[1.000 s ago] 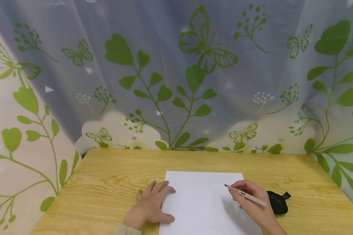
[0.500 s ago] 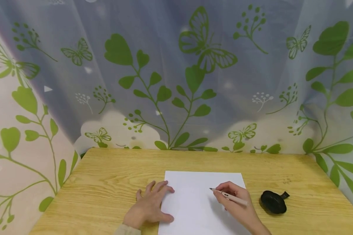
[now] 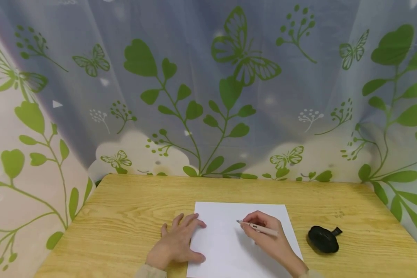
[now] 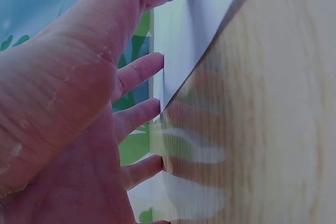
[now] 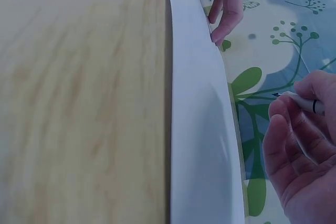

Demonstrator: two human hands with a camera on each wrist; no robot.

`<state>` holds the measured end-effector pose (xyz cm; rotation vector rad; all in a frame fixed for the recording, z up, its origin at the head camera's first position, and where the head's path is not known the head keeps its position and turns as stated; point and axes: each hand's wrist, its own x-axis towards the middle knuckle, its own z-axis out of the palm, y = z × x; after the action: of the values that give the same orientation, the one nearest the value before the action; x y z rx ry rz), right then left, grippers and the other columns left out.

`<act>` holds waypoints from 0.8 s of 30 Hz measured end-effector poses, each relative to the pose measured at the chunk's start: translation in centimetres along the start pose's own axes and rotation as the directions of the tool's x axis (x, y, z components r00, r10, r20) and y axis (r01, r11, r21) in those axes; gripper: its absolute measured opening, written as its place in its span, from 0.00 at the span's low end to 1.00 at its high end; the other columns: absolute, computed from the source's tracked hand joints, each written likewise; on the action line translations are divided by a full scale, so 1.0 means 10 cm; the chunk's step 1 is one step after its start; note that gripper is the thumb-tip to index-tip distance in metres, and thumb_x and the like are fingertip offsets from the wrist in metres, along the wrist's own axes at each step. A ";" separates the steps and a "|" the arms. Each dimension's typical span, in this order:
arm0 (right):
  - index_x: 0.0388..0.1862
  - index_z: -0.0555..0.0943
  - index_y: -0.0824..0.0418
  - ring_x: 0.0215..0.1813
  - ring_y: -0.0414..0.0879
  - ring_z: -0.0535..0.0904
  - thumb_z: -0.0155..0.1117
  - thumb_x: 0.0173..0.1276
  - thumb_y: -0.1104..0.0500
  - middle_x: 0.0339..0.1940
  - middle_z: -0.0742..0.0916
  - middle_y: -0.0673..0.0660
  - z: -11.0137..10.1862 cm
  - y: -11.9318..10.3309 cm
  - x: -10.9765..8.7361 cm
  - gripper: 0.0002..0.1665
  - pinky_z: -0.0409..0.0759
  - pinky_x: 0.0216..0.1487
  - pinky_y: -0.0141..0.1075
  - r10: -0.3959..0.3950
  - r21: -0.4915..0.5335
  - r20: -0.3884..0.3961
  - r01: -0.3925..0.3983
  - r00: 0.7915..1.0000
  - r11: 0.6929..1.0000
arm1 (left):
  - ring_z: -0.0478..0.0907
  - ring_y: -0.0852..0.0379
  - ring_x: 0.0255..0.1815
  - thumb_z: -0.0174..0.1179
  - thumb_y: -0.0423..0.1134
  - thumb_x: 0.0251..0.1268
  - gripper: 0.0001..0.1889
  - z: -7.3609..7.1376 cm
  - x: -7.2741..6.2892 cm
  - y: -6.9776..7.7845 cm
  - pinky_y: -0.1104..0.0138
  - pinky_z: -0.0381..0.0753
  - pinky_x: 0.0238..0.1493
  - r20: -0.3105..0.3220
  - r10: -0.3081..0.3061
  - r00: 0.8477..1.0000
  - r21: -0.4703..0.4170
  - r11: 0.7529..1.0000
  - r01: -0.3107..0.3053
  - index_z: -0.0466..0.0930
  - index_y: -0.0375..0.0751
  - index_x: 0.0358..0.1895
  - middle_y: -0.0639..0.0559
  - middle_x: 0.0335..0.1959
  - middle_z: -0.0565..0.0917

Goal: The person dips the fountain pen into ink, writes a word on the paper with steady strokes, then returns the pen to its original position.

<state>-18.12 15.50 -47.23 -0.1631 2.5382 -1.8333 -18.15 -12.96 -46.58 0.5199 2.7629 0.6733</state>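
Observation:
A blank white sheet of paper (image 3: 219,247) lies at the table's near middle. My left hand (image 3: 177,245) rests along its left edge, fingers spread, with the thumb and a fingertip on the sheet; the left wrist view shows the same spread fingers (image 4: 139,72) at the paper's edge. Above the right part of the sheet, my right hand (image 3: 269,237) pinches a pale pink pencil or pen (image 3: 264,229) with a dark tip pointing left. In the right wrist view the tip of this pen (image 5: 302,100) stands apart from the paper.
A small black dish-like object (image 3: 323,240) with a short tab sits right of the paper on the wooden table (image 3: 132,208). Behind the table hangs a grey-blue curtain (image 3: 194,77) with green leaves and butterflies.
My right hand has moved left over the paper with the pen, and the black object is now fully uncovered. The left hand stays where it was.

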 end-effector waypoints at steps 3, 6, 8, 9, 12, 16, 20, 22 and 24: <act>0.38 0.85 0.56 0.22 0.38 0.77 0.75 0.65 0.54 0.25 0.87 0.52 0.03 0.00 0.04 0.08 0.78 0.20 0.32 0.002 -0.008 0.020 -0.002 1.000 1.000 | 0.52 0.28 0.80 0.78 0.56 0.43 0.38 0.00 0.00 0.00 0.14 0.46 0.61 0.003 -0.001 1.000 -0.002 1.000 0.001 0.71 0.61 0.61 0.51 0.80 0.62; 0.38 0.85 0.55 0.22 0.39 0.77 0.74 0.66 0.53 0.27 0.88 0.53 0.07 -0.01 0.07 0.09 0.79 0.21 0.33 0.004 -0.015 0.043 -0.003 0.999 1.000 | 0.52 0.28 0.80 0.78 0.55 0.43 0.38 0.00 0.00 0.00 0.14 0.45 0.61 -0.001 -0.002 1.000 -0.002 1.000 0.002 0.71 0.62 0.61 0.51 0.80 0.62; 0.38 0.85 0.55 0.23 0.39 0.78 0.74 0.66 0.52 0.28 0.88 0.54 0.09 -0.02 0.10 0.09 0.79 0.21 0.33 0.008 -0.023 0.058 -0.007 0.998 1.000 | 0.52 0.28 0.80 0.77 0.56 0.42 0.38 -0.01 0.00 0.00 0.14 0.46 0.61 -0.005 -0.002 1.000 0.004 1.000 0.002 0.71 0.62 0.61 0.51 0.80 0.62; 0.38 0.85 0.55 0.23 0.39 0.78 0.74 0.66 0.52 0.29 0.89 0.55 0.11 -0.02 0.11 0.09 0.80 0.21 0.33 0.012 -0.025 0.066 -0.010 0.998 1.000 | 0.52 0.28 0.80 0.77 0.56 0.42 0.38 -0.01 0.00 0.00 0.14 0.46 0.61 -0.006 -0.003 1.000 0.005 1.000 0.003 0.71 0.62 0.61 0.51 0.80 0.62; 0.38 0.85 0.54 0.23 0.39 0.78 0.74 0.67 0.52 0.31 0.90 0.56 0.15 -0.02 0.14 0.08 0.80 0.21 0.33 0.026 -0.030 0.084 -0.023 0.996 0.999 | 0.53 0.28 0.80 0.77 0.57 0.42 0.38 -0.01 0.00 0.00 0.15 0.47 0.61 -0.005 -0.005 1.000 0.010 1.000 0.005 0.71 0.62 0.61 0.51 0.80 0.62; 0.37 0.85 0.54 0.21 0.39 0.77 0.74 0.66 0.53 0.31 0.90 0.56 0.21 -0.03 0.18 0.07 0.78 0.20 0.31 0.030 -0.024 0.102 -0.027 0.994 0.999 | 0.53 0.28 0.80 0.77 0.58 0.42 0.38 -0.01 0.00 0.00 0.15 0.48 0.61 -0.005 -0.005 1.000 0.016 1.000 0.005 0.71 0.62 0.61 0.51 0.80 0.63; 0.37 0.85 0.54 0.21 0.38 0.76 0.73 0.67 0.54 0.30 0.89 0.55 0.26 -0.03 0.23 0.06 0.77 0.20 0.31 0.017 -0.018 0.116 -0.015 0.993 1.000 | 0.53 0.28 0.80 0.77 0.58 0.42 0.38 0.00 0.00 -0.01 0.15 0.48 0.61 -0.005 -0.002 1.000 0.014 1.000 0.002 0.71 0.62 0.61 0.51 0.80 0.63; 0.37 0.85 0.54 0.21 0.38 0.76 0.73 0.67 0.54 0.30 0.89 0.54 0.28 -0.03 0.25 0.06 0.78 0.21 0.31 0.010 -0.016 0.122 -0.008 0.992 1.000 | 0.52 0.28 0.80 0.77 0.58 0.43 0.38 0.00 0.00 -0.01 0.15 0.48 0.61 -0.001 -0.002 1.000 0.012 1.000 0.002 0.71 0.62 0.61 0.52 0.80 0.62; 0.37 0.85 0.54 0.21 0.38 0.77 0.74 0.66 0.54 0.29 0.89 0.53 0.31 -0.04 0.27 0.07 0.79 0.21 0.31 0.004 -0.012 0.128 -0.003 0.992 1.000 | 0.52 0.28 0.80 0.77 0.58 0.43 0.38 0.00 0.00 -0.01 0.15 0.48 0.60 0.003 -0.001 1.000 0.009 1.000 0.001 0.71 0.62 0.61 0.52 0.80 0.62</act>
<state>-20.58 12.18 -47.73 -0.2669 2.4617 -1.7461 -18.14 -13.02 -46.65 0.5202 2.7648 0.6596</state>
